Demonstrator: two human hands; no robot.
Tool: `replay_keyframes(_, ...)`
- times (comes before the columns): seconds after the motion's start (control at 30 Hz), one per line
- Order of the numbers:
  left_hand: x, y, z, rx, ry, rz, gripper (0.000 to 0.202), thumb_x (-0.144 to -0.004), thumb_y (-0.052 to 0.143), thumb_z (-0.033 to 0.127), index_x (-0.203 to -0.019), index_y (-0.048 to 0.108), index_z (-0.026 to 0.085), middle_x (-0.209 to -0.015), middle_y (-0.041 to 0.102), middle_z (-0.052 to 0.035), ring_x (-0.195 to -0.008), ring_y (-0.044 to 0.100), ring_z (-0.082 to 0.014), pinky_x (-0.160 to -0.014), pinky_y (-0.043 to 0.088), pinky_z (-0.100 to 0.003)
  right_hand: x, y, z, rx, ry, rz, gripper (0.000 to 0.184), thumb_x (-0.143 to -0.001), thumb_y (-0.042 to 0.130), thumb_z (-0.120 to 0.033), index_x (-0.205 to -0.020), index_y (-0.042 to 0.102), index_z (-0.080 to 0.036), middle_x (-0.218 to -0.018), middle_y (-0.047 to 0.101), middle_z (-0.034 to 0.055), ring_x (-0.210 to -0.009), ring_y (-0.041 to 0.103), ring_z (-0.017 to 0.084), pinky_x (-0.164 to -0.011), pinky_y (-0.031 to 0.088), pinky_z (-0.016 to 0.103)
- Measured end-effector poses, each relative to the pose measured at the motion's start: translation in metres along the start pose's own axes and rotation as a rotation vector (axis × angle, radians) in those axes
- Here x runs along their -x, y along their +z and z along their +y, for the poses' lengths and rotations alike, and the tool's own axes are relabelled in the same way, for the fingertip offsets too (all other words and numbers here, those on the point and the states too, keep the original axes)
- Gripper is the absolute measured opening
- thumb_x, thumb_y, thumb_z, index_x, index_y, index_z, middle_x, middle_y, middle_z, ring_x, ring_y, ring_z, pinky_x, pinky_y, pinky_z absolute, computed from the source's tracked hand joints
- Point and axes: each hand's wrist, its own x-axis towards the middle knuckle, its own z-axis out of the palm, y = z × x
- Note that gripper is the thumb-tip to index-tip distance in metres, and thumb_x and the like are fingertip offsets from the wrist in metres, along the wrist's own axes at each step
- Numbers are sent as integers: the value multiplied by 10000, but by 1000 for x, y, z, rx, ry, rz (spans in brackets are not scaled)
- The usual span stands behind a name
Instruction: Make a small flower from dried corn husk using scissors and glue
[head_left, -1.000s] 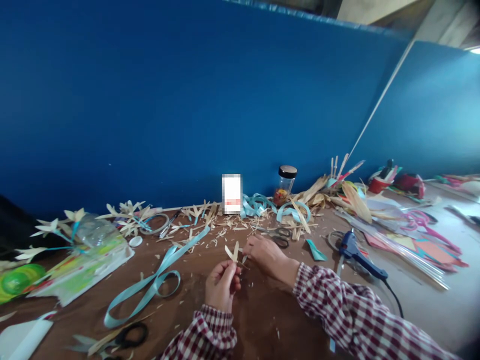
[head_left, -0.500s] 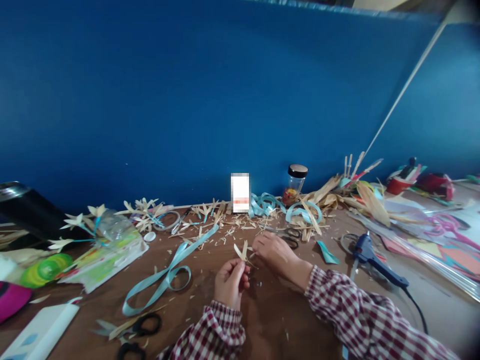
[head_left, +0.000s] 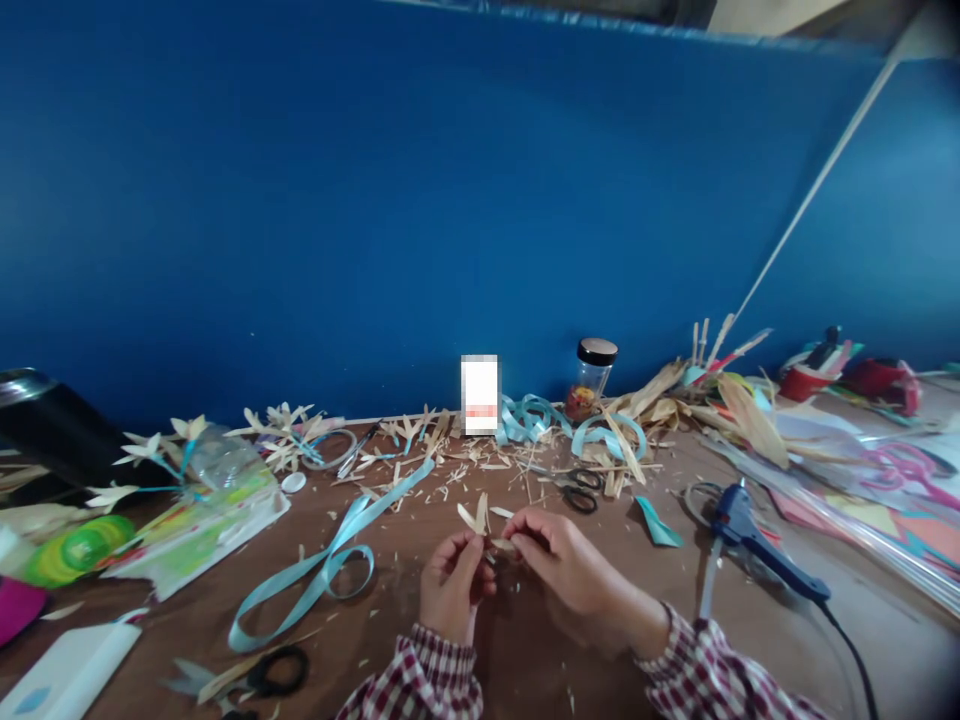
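Low in the middle, my left hand (head_left: pixel 454 585) pinches a small corn-husk flower (head_left: pixel 475 515) by its base, its pale petals pointing up and apart. My right hand (head_left: pixel 566 560) is close on its right, thumb and fingers closed on a pale husk petal (head_left: pixel 504 545) beside the flower's base. Whether petal and flower touch is too small to tell. Another pale sliver shows by the right fingertips. Behind the right hand lie black-handled scissors (head_left: pixel 582 490). Left of my left hand a light-blue ribbon (head_left: pixel 300 600) lies in a loop.
A blue glue gun (head_left: pixel 765 540) with its cord lies at right, near a teal scrap (head_left: pixel 658 522). More scissors (head_left: pixel 277 672) lie front left. Husk scraps, finished flowers (head_left: pixel 281 430) and a lidded jar (head_left: pixel 592 378) line the blue wall. A dark bottle (head_left: pixel 67 430) leans at far left.
My right hand has drawn back toward me, turned, and now pinches a husk petal beside the flower. My left hand keeps hold of the flower, slightly lower. The view has shifted a little.
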Motion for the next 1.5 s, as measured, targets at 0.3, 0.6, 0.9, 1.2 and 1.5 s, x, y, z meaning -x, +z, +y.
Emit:
replay_keyframes(0.3, -2, -2, -2, -9, -39, -36, 346, -472, 805, 327, -683, 615, 130, -638, 675, -35, -457, 573, -85, -414, 470, -162, 1, 4, -1, 232, -51, -3, 107, -838, 480, -179, -930, 527, -208, -791, 661, 7, -692, 610, 145, -604, 393, 210)
replay_keyframes(0.6, 0, 1, -3, -8, -22, -5, 344, -450, 808, 333, -652, 625, 123, -537, 621, 1, -464, 565, -97, -438, 478, -180, 1, 10, 6, 93, -58, 55, 120, -817, 502, -160, -926, 515, -208, -802, 647, 9, -729, 610, 150, -638, 420, 211)
replay_keyframes(0.9, -4, -1, -5, -17, -3, 34, 341, -453, 803, 339, -658, 628, 129, -515, 596, 24, -466, 553, -77, -466, 481, -152, 1, 19, 6, -248, 67, 117, 154, -792, 559, -247, -929, 524, -186, -762, 625, -3, -670, 576, 131, -585, 427, 212)
replay_keyframes(1.2, -4, 0, -8, 0, 26, 39, 327, -464, 811, 306, -665, 633, 119, -551, 632, -7, -485, 584, -87, -473, 508, -162, 2, 27, 16, -358, 150, 107, 98, -773, 578, -253, -754, 570, -158, -669, 604, -4, -613, 545, 128, -554, 402, 215)
replay_keyframes(1.5, -4, -4, -12, -105, 43, 11, 342, -497, 792, 353, -693, 646, 114, -547, 643, -20, -485, 587, -97, -482, 516, -181, 2, 29, 18, -406, 148, 118, 129, -797, 554, -273, -745, 558, -155, -650, 541, -24, -600, 490, 107, -556, 380, 204)
